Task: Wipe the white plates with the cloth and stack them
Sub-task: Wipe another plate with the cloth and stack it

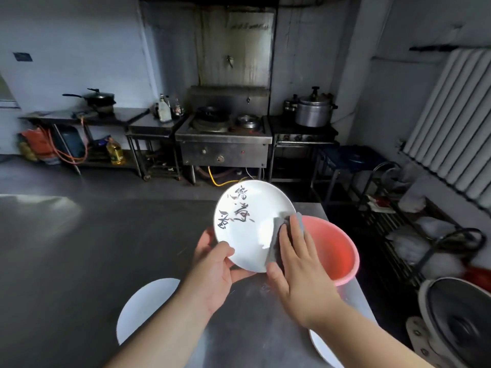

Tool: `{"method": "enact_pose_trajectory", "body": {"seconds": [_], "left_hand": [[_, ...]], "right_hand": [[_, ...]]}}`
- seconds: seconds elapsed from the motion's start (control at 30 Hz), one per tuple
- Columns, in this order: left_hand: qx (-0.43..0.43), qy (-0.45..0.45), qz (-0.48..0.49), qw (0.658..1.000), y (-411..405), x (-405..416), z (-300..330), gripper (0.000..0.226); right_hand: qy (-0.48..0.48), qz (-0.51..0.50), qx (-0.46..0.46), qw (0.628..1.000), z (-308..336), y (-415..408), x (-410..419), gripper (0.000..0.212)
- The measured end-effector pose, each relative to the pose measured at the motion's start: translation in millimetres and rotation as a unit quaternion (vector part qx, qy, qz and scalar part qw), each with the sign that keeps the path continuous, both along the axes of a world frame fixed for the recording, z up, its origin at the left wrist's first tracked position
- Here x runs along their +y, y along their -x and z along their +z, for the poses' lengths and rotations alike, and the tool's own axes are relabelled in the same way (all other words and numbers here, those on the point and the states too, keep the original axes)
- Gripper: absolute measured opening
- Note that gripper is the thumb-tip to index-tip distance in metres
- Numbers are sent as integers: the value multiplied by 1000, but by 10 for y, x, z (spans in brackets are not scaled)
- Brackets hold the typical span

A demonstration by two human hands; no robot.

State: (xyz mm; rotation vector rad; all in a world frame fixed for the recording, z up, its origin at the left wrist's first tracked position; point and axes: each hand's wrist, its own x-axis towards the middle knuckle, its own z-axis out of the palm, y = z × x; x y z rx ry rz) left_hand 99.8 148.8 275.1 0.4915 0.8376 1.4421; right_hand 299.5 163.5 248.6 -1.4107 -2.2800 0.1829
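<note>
Fingers of your left hand (212, 269) curl round the near rim of the white plate (249, 224), thumb on its face, holding it tilted above the counter (79, 248). Your right hand (297, 264) lies flat, fingers straight, pressing the grey cloth (276, 245) against the plate's right side (black brush lettering shows). Just beyond those fingers sits a pink basin (334, 251); two more plates (143, 306) lie nearer you.
</note>
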Motion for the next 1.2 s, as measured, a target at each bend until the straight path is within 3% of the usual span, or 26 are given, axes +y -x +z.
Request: {"method": "enact_pose_trajectory", "body": {"seconds": [0.17,0.3,0.4,0.5,0.6,0.77,0.9,1.0,1.2], "left_hand": [[-52,-19,-13,998,-157,-21,10,53],[-67,-44,-6,997,-230,50,48,62],[-73,-52,-52,995,-202,31,-1,69],[-69,-22,-111,991,3,92,31,56],[-41,9,-98,994,166,163,60,56],[-46,1,-47,998,38,133,-63,44],[-81,-13,-49,995,-80,59,-106,47],[-80,-44,-45,995,-115,93,-31,53],[-89,-71,-87,990,-142,54,-7,54]], "right_hand": [[-39,-18,6,999,377,-70,331,90],[-36,-23,174,984,85,156,-17,84],[-42,-57,216,974,-4,167,-61,84],[-64,21,144,987,265,-81,173,76],[-52,83,51,994,425,-226,316,79],[-29,23,118,992,-32,153,-67,82],[-17,42,140,989,186,120,193,39],[-50,18,145,988,348,78,372,53],[-55,7,291,955,-6,342,-4,62]]}}
